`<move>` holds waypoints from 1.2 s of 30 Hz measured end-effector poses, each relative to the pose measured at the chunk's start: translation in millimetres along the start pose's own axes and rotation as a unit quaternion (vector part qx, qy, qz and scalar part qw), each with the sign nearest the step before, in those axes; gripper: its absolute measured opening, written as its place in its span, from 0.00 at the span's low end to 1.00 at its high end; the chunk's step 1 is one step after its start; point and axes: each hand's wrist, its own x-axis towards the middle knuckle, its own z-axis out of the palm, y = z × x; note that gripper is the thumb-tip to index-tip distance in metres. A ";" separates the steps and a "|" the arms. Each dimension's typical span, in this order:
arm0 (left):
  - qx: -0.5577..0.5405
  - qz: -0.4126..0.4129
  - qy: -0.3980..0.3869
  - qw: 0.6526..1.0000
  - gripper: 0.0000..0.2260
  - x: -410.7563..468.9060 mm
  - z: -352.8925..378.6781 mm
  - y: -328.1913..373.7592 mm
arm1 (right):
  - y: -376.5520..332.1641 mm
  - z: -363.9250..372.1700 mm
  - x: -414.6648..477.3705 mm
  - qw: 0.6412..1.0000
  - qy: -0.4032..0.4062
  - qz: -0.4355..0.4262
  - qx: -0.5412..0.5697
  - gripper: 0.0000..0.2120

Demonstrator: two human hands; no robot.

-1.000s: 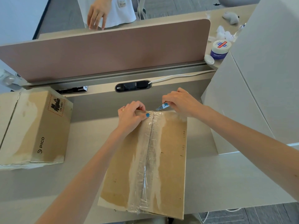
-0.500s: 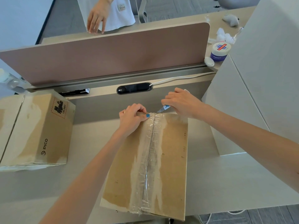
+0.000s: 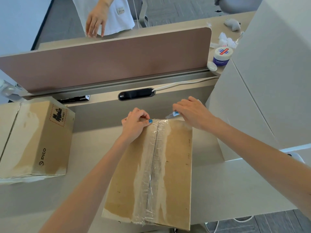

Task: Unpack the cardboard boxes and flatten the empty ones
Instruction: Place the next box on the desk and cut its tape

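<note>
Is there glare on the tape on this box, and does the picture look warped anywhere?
Head view: the clear packing tape on the brown cardboard box gives a mild whitish sheen, seam readable. Head view: the long pink-brown divider panel bows, wide-angle warp. Head view: soft light, faint shadows; the small blue-tagged cutter in the right hand looks sharp.

A: Centre?
B: Taped box (image 3: 176, 165) on desk (image 3: 235, 182); left hand (image 3: 134, 125) gripping its far edge, thumb on tape (image 3: 152, 165).
A: Beside it?
B: Small cutter (image 3: 171, 115) pinched in right hand (image 3: 191, 113), tip at tape's far end. At left, second box (image 3: 33, 140); behind, divider (image 3: 117, 61).
</note>
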 end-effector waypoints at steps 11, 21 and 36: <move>-0.015 -0.018 0.063 0.998 0.11 14.1 -9.5 -4.3 | -39.8 -13.9 36.5 0.994 0.027 0.105 -0.006 0.05; -0.042 -0.093 0.106 0.989 0.02 46.4 -33.3 -7.2 | -73.1 -7.3 62.4 0.975 0.024 0.181 0.130 0.14; -0.055 -0.098 0.079 0.991 0.02 51.1 -37.8 -17.5 | -103.0 -10.0 79.2 0.969 0.023 0.227 0.091 0.10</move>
